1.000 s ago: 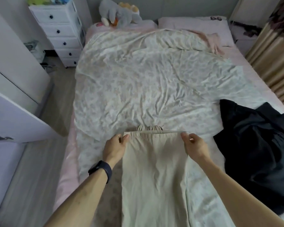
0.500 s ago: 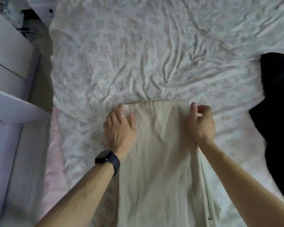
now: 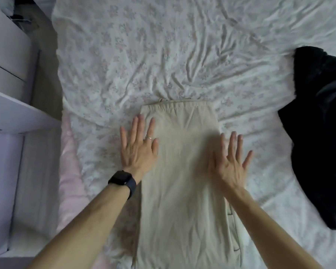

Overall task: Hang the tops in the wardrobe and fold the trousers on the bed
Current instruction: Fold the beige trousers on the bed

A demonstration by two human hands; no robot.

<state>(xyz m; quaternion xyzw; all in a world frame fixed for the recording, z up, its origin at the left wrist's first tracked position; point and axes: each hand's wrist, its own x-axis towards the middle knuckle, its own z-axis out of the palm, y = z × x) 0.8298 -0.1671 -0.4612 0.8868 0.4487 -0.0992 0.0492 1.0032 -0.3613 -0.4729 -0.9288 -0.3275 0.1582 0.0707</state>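
Palms are laid flat with fingers straight and spread, and nothing is clasped. The left hand (image 3: 139, 150) is pressed on the left edge of the trousers (image 3: 182, 181), partly over the bed (image 3: 163, 55), and the right hand (image 3: 229, 164) is pressed on their right edge, a little nearer the body. The trousers are spread on the bed between the two hands. Their long axis is run straight away from the body, with the waistband at the far end just past the left hand, and the leg ends are cut off by the lower frame edge. One hand is set at each long side, about equally near, so a fold along the length, near end brought up toward the waistband, is judged to be the coming move. Open bedding is left beyond the waistband and to the left. On the right a black garment (image 3: 322, 133) is heaped, well apart from the trousers. Past the left arm, the bed's pink edge (image 3: 70, 171) and a white cabinet (image 3: 8, 117) are seen.
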